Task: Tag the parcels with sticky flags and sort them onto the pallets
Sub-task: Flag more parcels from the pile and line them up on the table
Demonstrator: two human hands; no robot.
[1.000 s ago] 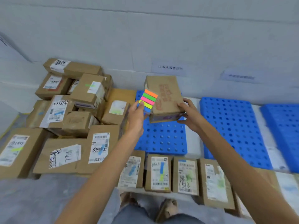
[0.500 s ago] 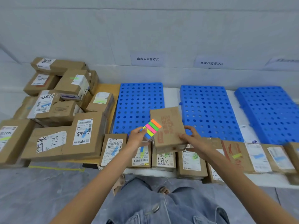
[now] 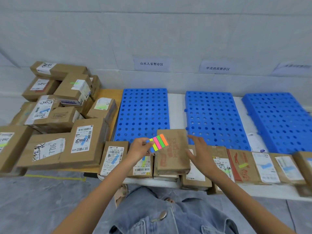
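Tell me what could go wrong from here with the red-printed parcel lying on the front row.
1. The red-printed parcel lies on other front-row parcels near the table edge, with the right hand open beside it, so it might slide off.
2. Its upper face shows no label or flag and it covers labels beneath, so the flag pad in the left hand could tag it wrongly.

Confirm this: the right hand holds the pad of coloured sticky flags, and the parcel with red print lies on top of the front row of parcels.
Wrong hand. In the head view the left hand holds the pad of coloured sticky flags; the right hand is open beside the parcel with red print, which does lie on top of the front row of parcels.
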